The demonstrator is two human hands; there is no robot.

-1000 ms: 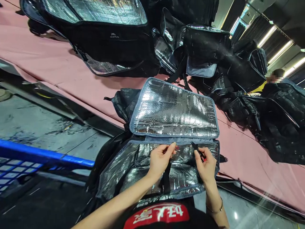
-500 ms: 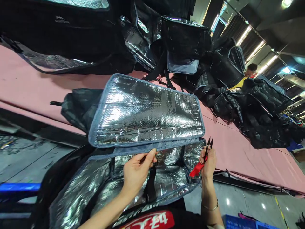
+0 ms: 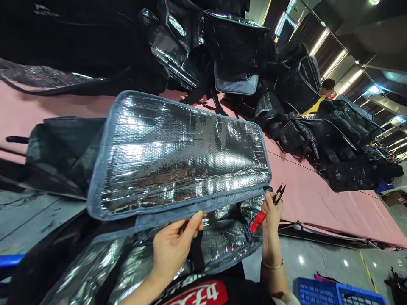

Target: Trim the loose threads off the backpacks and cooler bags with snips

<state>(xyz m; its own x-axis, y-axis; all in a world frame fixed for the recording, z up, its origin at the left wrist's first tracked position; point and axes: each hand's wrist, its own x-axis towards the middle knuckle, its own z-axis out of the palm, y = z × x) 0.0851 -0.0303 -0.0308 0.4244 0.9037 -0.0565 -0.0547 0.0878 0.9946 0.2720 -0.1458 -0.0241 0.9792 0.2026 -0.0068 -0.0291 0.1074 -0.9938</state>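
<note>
An open insulated bag with silver foil lining and grey-blue trim lies in front of me, its foil lid flipped back onto the pink table. My left hand pinches the grey trim at the hinge below the lid. Over at the bag's right corner, my right hand is closed on small thread snips with red handles, their black blades pointing up and right.
Many black insulated bags are piled along the back of the table. Another person stands behind bags at the far right. A blue crate sits on the floor at lower right. A blue rail shows at lower left.
The view has swung left and closer, so the lid looks bigger. My right hand has moved from the hinge seam to the bag's right corner, with the snips now raised clear of the seam.
</note>
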